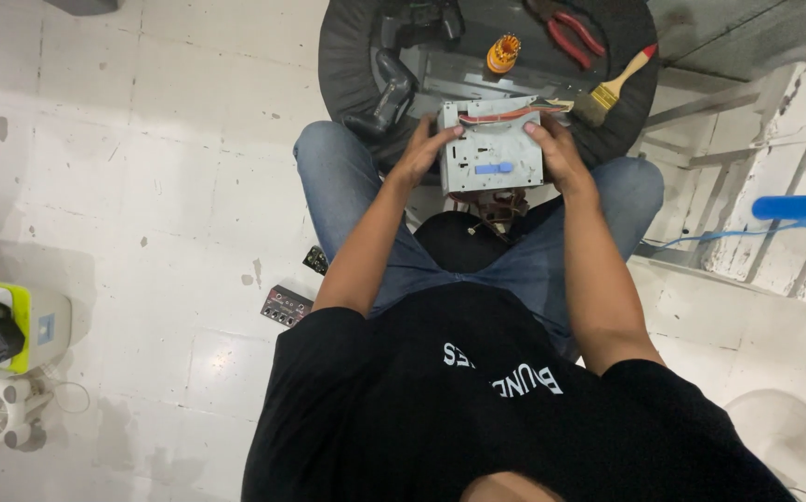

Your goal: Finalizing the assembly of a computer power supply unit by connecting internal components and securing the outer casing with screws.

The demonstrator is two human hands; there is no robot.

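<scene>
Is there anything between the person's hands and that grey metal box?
Nothing visible. The left hand grips the left side of the grey metal box and the right hand grips its right side, both touching it directly above the lap.

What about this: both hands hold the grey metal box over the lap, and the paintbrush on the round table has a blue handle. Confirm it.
Wrong on one point: the head view shows the paintbrush has a wooden handle with a red tip, not blue. The rest stands.
</scene>
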